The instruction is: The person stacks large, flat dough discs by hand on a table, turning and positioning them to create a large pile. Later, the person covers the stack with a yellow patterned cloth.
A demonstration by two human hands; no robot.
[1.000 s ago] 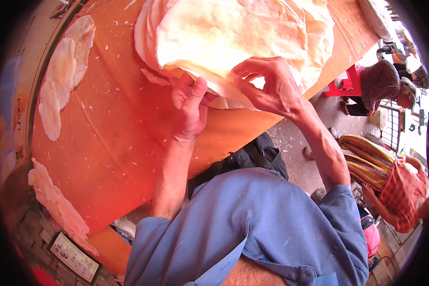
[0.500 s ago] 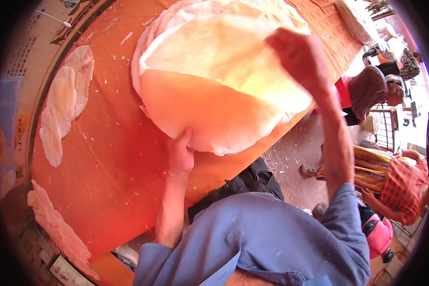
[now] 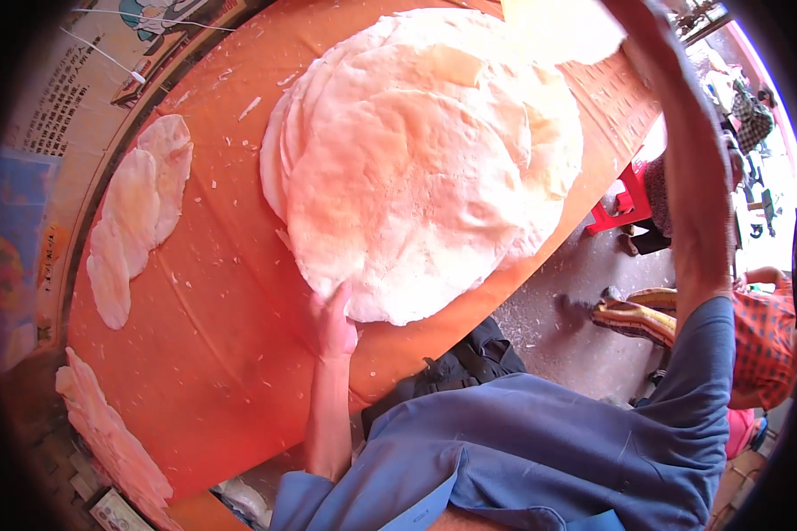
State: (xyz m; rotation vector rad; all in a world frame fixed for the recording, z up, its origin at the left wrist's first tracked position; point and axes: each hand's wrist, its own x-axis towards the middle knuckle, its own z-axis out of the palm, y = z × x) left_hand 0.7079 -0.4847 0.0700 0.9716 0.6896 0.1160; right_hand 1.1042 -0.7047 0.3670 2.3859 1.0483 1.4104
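Across the orange desk point(image 3: 230, 389), face a broad stack point(image 3: 416, 177) of pale round sheets, with a bright sheet point(image 3: 576, 31) at upper right and flat pieces point(image 3: 124, 226) along the left. Grip the stack's near edge with the left hand point(image 3: 334, 323), thumb on top; cannot tell the right hand's state, beyond the upper border.

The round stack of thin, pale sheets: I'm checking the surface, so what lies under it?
Rims of lower sheets peek out at left, and a flat orange table covering borders the stack; the surface directly underneath is hidden.
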